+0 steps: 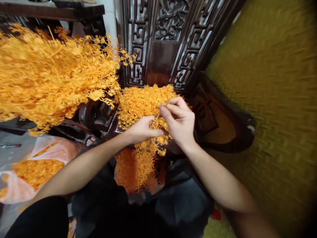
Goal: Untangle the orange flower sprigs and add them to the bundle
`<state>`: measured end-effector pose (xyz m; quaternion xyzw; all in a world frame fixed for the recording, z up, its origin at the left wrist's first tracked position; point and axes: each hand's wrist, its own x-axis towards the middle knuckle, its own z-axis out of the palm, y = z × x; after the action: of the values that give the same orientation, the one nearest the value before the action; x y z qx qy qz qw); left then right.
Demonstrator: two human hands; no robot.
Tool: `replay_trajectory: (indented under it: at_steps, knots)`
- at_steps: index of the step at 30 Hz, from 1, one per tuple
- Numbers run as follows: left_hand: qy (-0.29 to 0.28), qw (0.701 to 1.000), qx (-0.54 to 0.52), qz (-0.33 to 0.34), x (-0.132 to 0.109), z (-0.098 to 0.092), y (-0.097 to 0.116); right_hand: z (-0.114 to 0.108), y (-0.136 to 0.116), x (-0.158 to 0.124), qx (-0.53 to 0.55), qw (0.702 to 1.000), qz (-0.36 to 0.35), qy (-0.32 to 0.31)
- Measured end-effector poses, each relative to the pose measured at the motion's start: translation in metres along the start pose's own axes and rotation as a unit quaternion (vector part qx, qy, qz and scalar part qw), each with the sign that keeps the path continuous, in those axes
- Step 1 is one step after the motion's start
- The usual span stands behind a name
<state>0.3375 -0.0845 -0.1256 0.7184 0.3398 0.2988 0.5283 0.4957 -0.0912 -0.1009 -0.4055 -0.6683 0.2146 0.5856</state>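
Observation:
In the middle of the head view my left hand is closed around a yellow-orange plastic flower sprig with thin branching strands. My right hand meets it from the right, thumb and fingers pinching a thin orange stem of the sprig. Parts of the sprig between the palms are hidden by my fingers. Just beyond both hands lies a dense heap of small orange plastic flowers on the dark wooden seat. Below my hands, more orange strands hang over a clear plastic bag between my knees.
A large bunch of orange plastic sprigs spreads across the left. An open plastic bag of orange pieces rests on the floor below it. Behind the heap rises a carved dark wood backrest; a curved wooden armrest stands right, beside a yellow-green textured surface.

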Motion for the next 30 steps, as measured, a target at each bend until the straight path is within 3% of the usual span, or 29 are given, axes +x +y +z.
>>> replay_trajectory:
  at_steps: [5,10,13,16,19,21,24,27,30]
  knots:
    - [-0.05,0.989,0.108,-0.087,-0.006,-0.009,0.003,-0.013,0.009,0.007,0.02,0.998,0.05,-0.028]
    - [-0.042,0.988,0.116,-0.088,-0.006,-0.014,-0.001,-0.011,0.018,0.004,0.14,0.979,0.148,0.0]
    - [-0.03,0.98,0.175,-0.088,-0.002,-0.012,-0.003,-0.005,0.018,0.002,0.162,0.962,0.209,-0.062]
    - [0.014,0.957,0.276,-0.092,0.004,-0.005,-0.006,-0.002,0.019,0.002,0.082,0.96,0.229,-0.138]
    - [0.038,0.945,0.312,-0.091,0.006,0.001,-0.007,-0.007,0.024,0.006,0.054,0.968,0.214,-0.12]
    - [0.038,0.96,0.265,-0.076,0.004,-0.002,-0.002,-0.015,0.027,0.009,0.095,0.969,0.21,-0.092]
    - [-0.048,0.994,0.073,-0.07,-0.004,-0.02,0.013,-0.025,0.024,0.008,0.132,0.977,0.138,-0.091]
    - [-0.16,0.978,-0.084,-0.103,-0.015,-0.044,0.026,-0.033,0.011,0.001,0.107,0.985,0.003,-0.137]
    - [-0.185,0.969,-0.108,-0.12,-0.022,-0.056,0.031,-0.042,-0.001,-0.003,0.088,0.964,-0.096,-0.231]
